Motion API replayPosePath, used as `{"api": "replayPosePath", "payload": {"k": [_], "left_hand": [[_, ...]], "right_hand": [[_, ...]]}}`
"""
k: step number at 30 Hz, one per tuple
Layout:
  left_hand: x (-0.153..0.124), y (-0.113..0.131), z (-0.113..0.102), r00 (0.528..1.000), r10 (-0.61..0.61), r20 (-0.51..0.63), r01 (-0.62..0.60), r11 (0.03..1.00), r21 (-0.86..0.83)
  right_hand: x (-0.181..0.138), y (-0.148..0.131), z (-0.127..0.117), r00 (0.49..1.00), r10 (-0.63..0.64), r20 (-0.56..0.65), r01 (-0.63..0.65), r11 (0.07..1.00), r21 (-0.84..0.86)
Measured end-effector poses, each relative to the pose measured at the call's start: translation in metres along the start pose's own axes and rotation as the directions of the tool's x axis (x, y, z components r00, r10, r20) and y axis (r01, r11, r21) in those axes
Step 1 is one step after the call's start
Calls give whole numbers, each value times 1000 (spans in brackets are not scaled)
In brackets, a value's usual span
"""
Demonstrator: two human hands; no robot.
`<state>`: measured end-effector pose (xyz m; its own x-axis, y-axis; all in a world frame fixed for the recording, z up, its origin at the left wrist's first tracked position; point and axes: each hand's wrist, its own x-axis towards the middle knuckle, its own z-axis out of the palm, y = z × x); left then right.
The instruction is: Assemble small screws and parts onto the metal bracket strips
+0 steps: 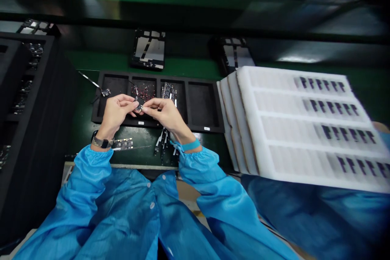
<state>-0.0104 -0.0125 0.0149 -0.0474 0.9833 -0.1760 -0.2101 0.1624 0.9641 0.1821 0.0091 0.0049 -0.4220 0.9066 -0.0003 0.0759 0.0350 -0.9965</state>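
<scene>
Over a black compartment tray (199, 118), my left hand (119, 110) and my right hand (166, 114) meet at a small circuit board (139, 107). Both hands pinch it between thumb and fingers, one from each side. Behind it, one compartment holds many tiny parts with red wires (146, 92). The compartment to its right contains several narrow circuit strips (168, 89). At the tray's left end lies another small board with a long thin strip (105, 92). A larger board panel (123, 144) rests on the green bench near my left wrist.
White foam trays (258, 126) holding rows of dark-tipped parts are stacked at the right, beside a person's blue sleeve. Black foam racks (45, 89) stand at the left. Two device housings (149, 50) (236, 55) sit behind the tray. Several flex strips (164, 140) lie near my right wrist.
</scene>
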Motion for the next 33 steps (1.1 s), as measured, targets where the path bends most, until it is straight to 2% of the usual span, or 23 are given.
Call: {"api": "replayPosePath", "payload": {"k": [5,8,10,13,15,17,19,20,22,24,27,30,33], "left_hand": [[2,-3,0,1000,24,-11,-24,1000,20],[-2,1,2,994,90,-68,-85,994,73],[-8,11,3,966,204,-162,-181,973,144],[-5,37,4,877,405,-259,-350,907,235],[17,55,4,840,494,-223,-445,864,238],[55,69,7,811,569,-139,-519,808,278],[102,73,16,767,638,-66,-536,694,481],[124,72,22,779,627,-19,-487,623,613],[159,65,35,839,533,110,-379,427,821],[177,54,44,878,436,195,-346,298,890],[183,41,47,897,327,297,-361,158,919],[180,41,42,912,175,372,-372,-34,928],[169,56,35,920,120,373,-366,-80,927]], "right_hand": [[1,4,4,1000,7,10,-7,1000,2],[3,3,2,999,-20,-42,20,1000,-15],[4,2,-7,995,-23,-99,21,1000,-18],[7,5,-29,984,33,-174,-28,999,29],[11,10,-43,978,87,-191,-69,993,97],[15,17,-52,976,124,-177,-97,983,157],[19,22,-54,979,129,-161,-98,977,187],[21,24,-54,980,124,-155,-93,976,196],[24,27,-53,984,110,-143,-77,972,221],[26,28,-55,988,89,-125,-56,968,246],[26,28,-60,993,36,-109,-5,964,265],[26,28,-63,994,4,-112,27,962,270],[26,30,-62,995,27,-93,-2,966,259]]}}
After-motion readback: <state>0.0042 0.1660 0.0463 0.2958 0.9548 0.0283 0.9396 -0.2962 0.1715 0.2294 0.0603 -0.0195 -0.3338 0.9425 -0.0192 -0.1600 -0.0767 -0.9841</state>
